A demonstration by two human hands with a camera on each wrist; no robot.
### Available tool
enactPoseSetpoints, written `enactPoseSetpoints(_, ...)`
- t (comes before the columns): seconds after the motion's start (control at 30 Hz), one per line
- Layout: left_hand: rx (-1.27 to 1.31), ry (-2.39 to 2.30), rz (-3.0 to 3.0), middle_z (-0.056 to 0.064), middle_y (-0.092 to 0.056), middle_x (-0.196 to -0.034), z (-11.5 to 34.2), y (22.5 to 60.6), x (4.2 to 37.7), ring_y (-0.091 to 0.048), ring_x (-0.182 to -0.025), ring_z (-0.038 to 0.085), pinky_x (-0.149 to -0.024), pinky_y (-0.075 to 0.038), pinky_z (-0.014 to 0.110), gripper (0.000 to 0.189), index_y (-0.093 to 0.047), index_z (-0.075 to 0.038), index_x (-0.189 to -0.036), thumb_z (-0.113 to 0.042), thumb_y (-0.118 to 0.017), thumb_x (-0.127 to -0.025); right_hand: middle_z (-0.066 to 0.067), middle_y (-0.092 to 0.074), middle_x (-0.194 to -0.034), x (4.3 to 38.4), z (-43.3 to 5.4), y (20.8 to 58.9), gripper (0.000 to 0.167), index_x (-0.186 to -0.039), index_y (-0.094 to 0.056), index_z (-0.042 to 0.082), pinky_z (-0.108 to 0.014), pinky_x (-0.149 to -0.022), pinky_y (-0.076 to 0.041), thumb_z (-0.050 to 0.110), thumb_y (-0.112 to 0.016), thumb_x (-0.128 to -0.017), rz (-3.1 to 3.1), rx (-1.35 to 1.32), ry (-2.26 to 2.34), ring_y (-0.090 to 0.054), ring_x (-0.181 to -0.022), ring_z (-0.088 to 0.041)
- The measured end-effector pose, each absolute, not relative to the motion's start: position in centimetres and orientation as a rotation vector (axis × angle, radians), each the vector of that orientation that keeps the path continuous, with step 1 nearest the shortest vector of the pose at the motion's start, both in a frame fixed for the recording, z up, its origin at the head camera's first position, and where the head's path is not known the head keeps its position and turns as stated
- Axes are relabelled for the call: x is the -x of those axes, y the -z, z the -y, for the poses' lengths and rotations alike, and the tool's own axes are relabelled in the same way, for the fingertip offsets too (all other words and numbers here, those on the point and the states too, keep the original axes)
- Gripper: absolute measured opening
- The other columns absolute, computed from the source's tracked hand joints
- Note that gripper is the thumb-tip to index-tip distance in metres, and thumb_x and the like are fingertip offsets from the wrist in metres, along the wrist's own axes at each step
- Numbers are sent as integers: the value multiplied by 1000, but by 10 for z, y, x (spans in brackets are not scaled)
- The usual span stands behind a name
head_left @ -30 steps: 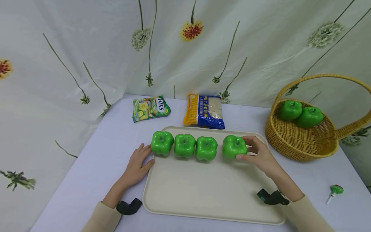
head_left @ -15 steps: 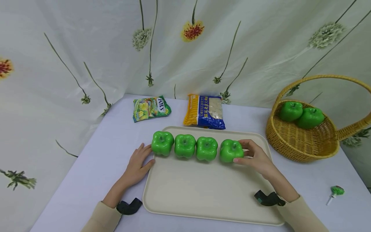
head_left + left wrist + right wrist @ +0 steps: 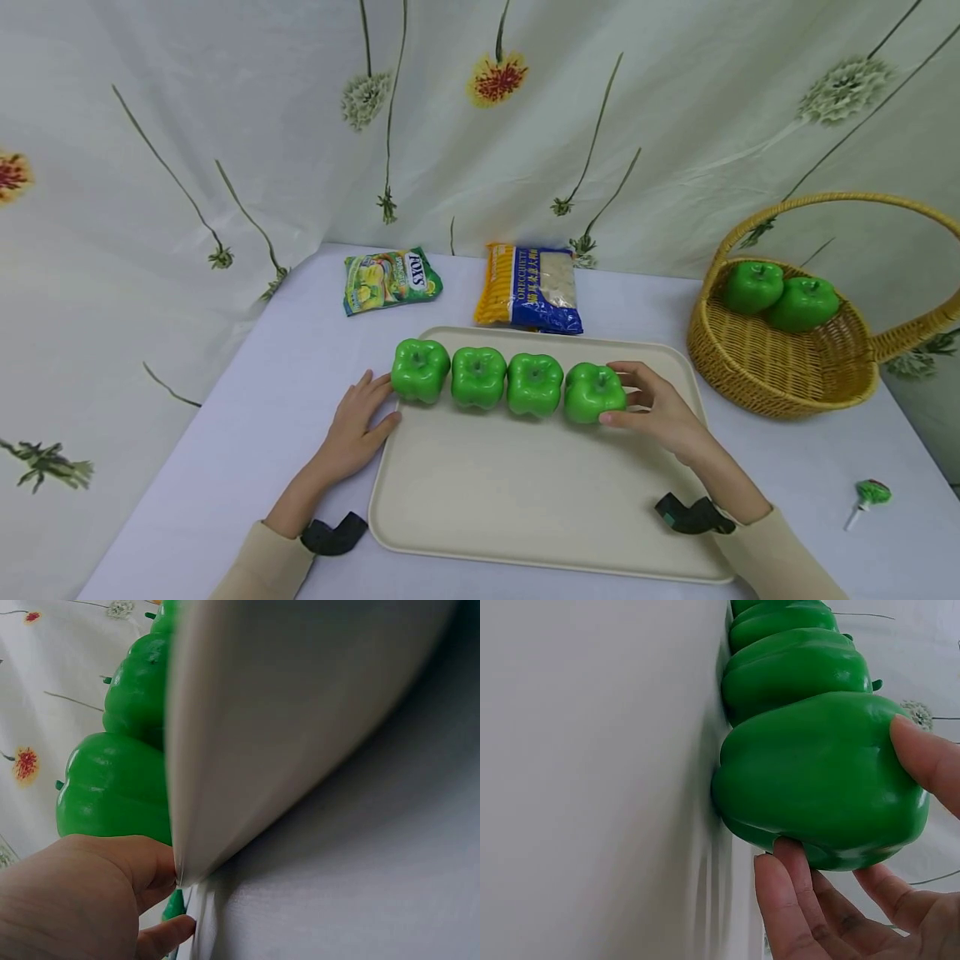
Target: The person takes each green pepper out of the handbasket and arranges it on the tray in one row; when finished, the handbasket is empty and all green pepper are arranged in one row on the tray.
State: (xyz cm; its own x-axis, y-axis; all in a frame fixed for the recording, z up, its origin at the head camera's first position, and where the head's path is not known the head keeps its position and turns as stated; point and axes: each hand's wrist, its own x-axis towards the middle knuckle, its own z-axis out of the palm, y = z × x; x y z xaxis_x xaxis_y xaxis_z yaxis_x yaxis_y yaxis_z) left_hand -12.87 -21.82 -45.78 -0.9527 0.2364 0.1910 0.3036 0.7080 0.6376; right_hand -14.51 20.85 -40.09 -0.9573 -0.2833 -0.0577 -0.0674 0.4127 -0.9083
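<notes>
Three green bell peppers stand side by side along the back of a beige tray (image 3: 540,500). The leftmost pepper (image 3: 420,371) is near the fingertips of my left hand (image 3: 358,429), which lies with relaxed fingers at the tray's left rim. In the left wrist view my thumb (image 3: 150,862) touches that rim. My right hand (image 3: 663,410) grips another green bell pepper (image 3: 592,393) at the right end of the row, thumb on the near side and fingers round its right side. The right wrist view shows this pepper (image 3: 817,780) very close to the tray surface; contact is hard to tell.
A wicker basket (image 3: 757,367) with two green bell peppers (image 3: 802,304) stands at the back right. Behind the tray lie a green candy bag (image 3: 392,281) and a pasta bag (image 3: 528,287). A lollipop (image 3: 870,493) lies at the far right.
My right hand has moved left and slightly nearer with the bell pepper, closing most of the gap to the row. The left hand has stayed still.
</notes>
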Motion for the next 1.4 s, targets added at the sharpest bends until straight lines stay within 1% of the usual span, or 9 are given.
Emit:
enactPoseSetpoints(0.23,443,1069,2817,24,-43,-148,218,459,129,-17,-145,52,-114,-9,71,49,-46,1,-142,-14,-56,-96,-28,-50,-135,145,-206,400,69,-140,-43,2,-28,-81,-53,10,-78,-81,-2438,308,1583,-60,-99,-28)
enactPoseSetpoints(0.47,441,1070,2811,25,-44,-147,218,459,129,-17,-144,52,-113,-9,71,49,-47,2,-141,-14,-56,-95,-28,-51,-133,145,-205,399,69,-140,-43,0,-26,-82,-53,9,-78,-81,-2435,331,1595,-60,-97,-25)
enactPoseSetpoints(0.67,443,1068,2807,25,-44,-147,217,460,130,-18,-144,52,-113,-9,71,49,-47,2,-141,-13,-57,-95,-27,-51,-133,145,-206,401,70,-141,-42,1,-26,-83,-53,11,-79,-81,-2451,317,1575,-60,-97,-23)
enactPoseSetpoints(0.93,457,1062,2795,26,-44,-146,217,458,128,-19,-143,53,-113,-9,71,49,-47,3,-140,-13,-56,-95,-26,-50,-134,147,-206,402,71,-141,-43,0,-26,-83,-54,11,-79,-81,-2452,329,1575,-59,-98,-24)
enactPoseSetpoints(1.13,462,1067,2789,26,-45,-146,217,458,128,-18,-143,54,-113,-9,72,48,-48,3,-139,-12,-57,-95,-26,-49,-136,149,-206,402,70,-141,-43,0,-26,-84,-54,9,-79,-81,-2456,355,1565,-59,-100,-27)
enactPoseSetpoints(1.27,460,1068,2792,25,-45,-146,217,458,128,-18,-143,54,-113,-9,72,48,-48,3,-139,-12,-57,-95,-26,-48,-138,150,-207,399,70,-142,-43,-1,-29,-85,-54,10,-78,-83,-2462,393,1555,-59,-101,-28)
enactPoseSetpoints(1.4,460,1064,2790,26,-45,-146,217,457,128,-19,-143,54,-112,-9,72,47,-48,3,-139,-12,-56,-95,-28,-47,-138,150,-209,394,74,-145,-39,-2,-32,-86,-55,11,-77,-83,-2464,420,1529,-60,-104,-31)
